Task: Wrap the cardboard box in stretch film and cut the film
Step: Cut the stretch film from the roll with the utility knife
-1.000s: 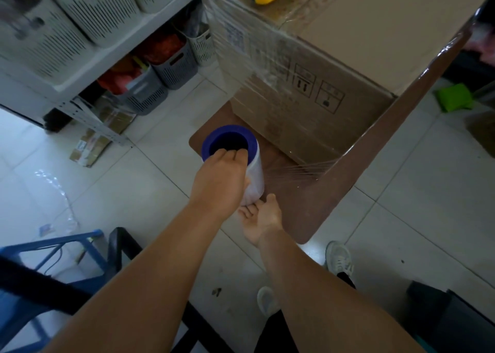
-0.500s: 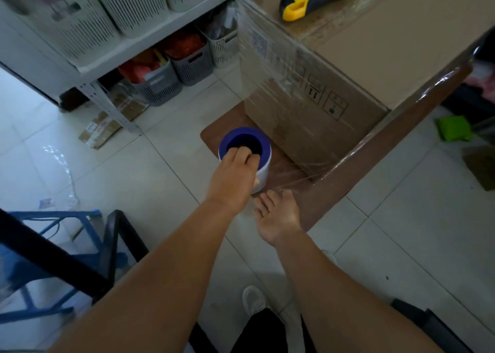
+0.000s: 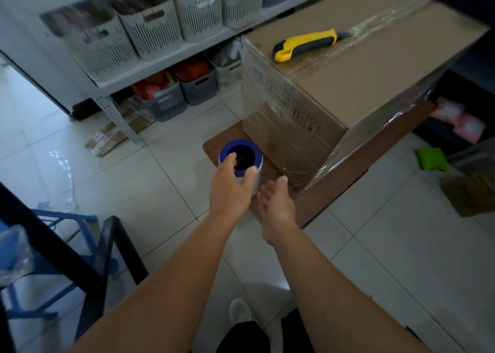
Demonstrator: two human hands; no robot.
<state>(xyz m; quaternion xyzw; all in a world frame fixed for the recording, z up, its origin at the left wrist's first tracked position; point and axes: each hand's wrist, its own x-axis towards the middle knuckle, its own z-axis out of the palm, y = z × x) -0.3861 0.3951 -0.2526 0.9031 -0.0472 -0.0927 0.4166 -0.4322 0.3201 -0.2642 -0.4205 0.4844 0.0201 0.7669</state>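
A tiled storeroom floor (image 3: pixel 401 259) runs under grey shelving (image 3: pixel 166 66) of slotted bins at the far left. The box (image 3: pixel 361 84) sits right of centre on a brown board (image 3: pixel 348 181), film (image 3: pixel 270 103) already over its near faces, a knife (image 3: pixel 305 46) lying on top. The risk: the thin strand stretched to the box's near corner could neck into a rope or snap if the roll (image 3: pixel 241 162) tilts or is pulled too hard. The left hand (image 3: pixel 230 189) curls over the roll's blue rim, thumb hooked into the core. The right hand (image 3: pixel 277 205) hangs open and empty just beside the roll; contact with the film is unclear.
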